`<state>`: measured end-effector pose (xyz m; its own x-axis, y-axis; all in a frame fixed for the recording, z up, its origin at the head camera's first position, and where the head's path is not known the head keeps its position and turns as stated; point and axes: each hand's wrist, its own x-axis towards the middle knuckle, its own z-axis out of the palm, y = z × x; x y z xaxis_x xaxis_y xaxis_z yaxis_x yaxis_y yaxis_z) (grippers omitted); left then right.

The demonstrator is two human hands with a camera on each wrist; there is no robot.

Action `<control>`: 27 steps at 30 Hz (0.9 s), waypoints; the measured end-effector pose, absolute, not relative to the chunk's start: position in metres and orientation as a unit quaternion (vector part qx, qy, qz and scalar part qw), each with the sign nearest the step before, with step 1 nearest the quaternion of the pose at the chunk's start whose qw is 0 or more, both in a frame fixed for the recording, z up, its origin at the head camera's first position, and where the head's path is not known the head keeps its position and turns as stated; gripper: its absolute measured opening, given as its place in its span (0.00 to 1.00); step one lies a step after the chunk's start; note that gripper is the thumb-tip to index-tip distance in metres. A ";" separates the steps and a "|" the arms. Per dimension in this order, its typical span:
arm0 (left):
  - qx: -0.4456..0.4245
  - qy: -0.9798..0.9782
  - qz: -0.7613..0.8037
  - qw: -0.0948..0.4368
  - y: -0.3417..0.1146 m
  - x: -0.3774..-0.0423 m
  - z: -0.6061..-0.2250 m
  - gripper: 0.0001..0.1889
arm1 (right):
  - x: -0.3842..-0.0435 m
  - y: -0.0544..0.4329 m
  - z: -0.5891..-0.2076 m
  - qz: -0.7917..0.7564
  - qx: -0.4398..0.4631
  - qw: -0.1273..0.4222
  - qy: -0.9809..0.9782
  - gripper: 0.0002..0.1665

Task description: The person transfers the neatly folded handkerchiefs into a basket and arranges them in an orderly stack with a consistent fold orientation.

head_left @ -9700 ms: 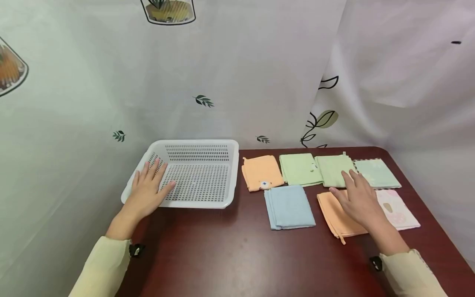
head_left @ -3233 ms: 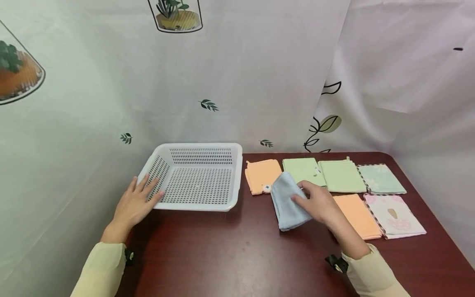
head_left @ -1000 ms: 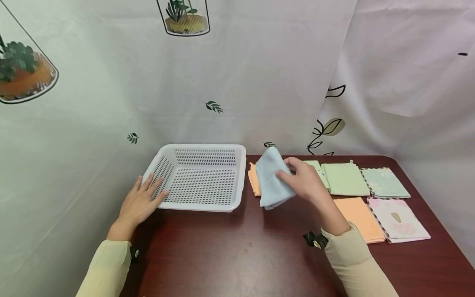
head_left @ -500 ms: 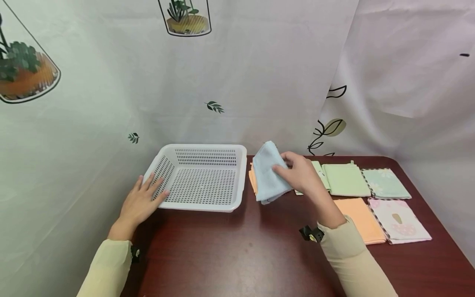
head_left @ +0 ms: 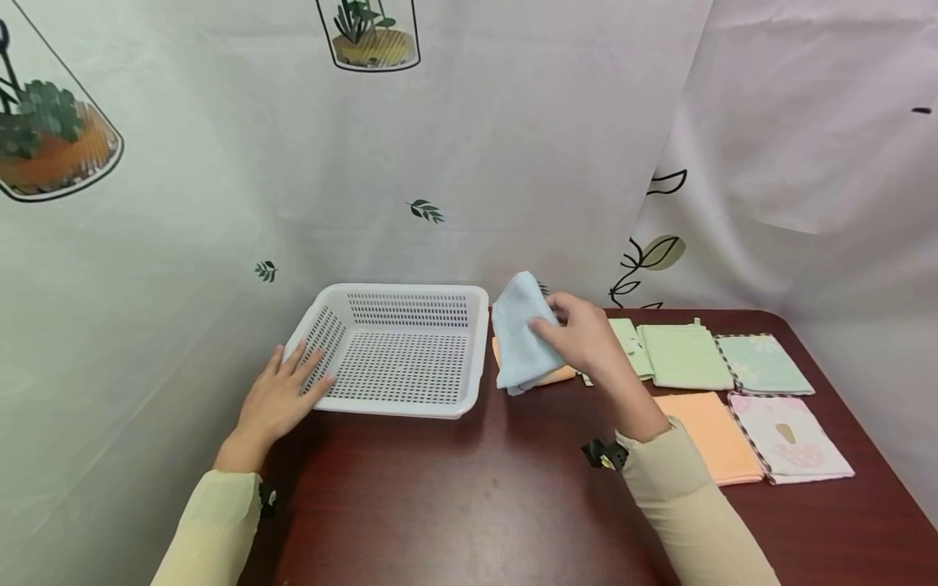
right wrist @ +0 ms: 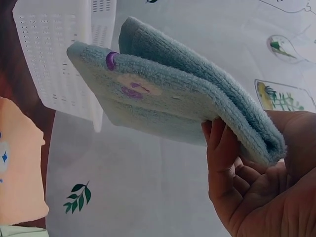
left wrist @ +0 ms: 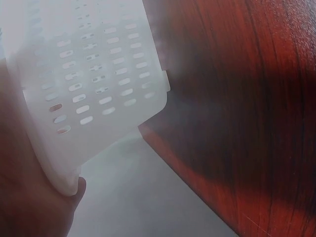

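Note:
My left hand (head_left: 273, 407) rests with spread fingers on the left side of a white perforated plastic basket (head_left: 410, 408), at its front corner. The left wrist view shows the basket's slotted wall (left wrist: 113, 91) beside the dim hand (left wrist: 29, 182). Nothing lies in the basket. My right hand (head_left: 586, 335) pinches a folded light blue towel (head_left: 524, 335) between thumb and fingers, raised just right of the basket. In the right wrist view the blue towel (right wrist: 163, 98) shows a purple loop and a purple patch. It partly covers an orange towel (head_left: 558, 374) on the table.
On the right lie two folded green towels (head_left: 634, 348) (head_left: 685, 356), a mint towel (head_left: 764, 364), a second orange towel (head_left: 712, 439) and a pink-and-white towel (head_left: 793, 439). The dark red table (head_left: 469, 496) meets a printed cloth wall (head_left: 513, 163) at the back.
The blue towel lay flat on the table at first; my right hand has picked it up and carried it up and leftward, closer to the basket. My left hand has stayed at the basket.

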<state>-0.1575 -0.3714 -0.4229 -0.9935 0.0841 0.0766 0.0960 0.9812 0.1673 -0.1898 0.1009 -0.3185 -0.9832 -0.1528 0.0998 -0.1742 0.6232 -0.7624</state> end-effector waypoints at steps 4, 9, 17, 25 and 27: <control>-0.045 -0.995 -0.087 0.030 -0.371 -0.158 -0.421 0.41 | -0.191 0.098 -0.318 0.429 0.091 0.015 -0.899 0.19; -0.044 -0.995 -0.084 0.026 -0.371 -0.157 -0.420 0.41 | -0.194 0.093 -0.317 0.438 0.086 0.017 -0.895 0.17; -0.043 -0.995 -0.087 0.024 -0.370 -0.158 -0.420 0.41 | -0.198 0.084 -0.316 0.450 0.080 0.010 -0.890 0.19; -0.042 -0.995 -0.087 0.022 -0.371 -0.158 -0.420 0.42 | -0.202 0.075 -0.314 0.468 0.080 0.007 -0.880 0.18; -0.042 -0.995 -0.087 0.022 -0.371 -0.158 -0.420 0.42 | -0.203 0.073 -0.314 0.469 0.081 0.006 -0.880 0.18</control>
<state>-0.1577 -0.3710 -0.4204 -0.9955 0.0798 0.0513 0.0875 0.9815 0.1706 -0.2028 0.0728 -0.3137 -0.9869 -0.1366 0.0856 -0.1472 0.5479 -0.8235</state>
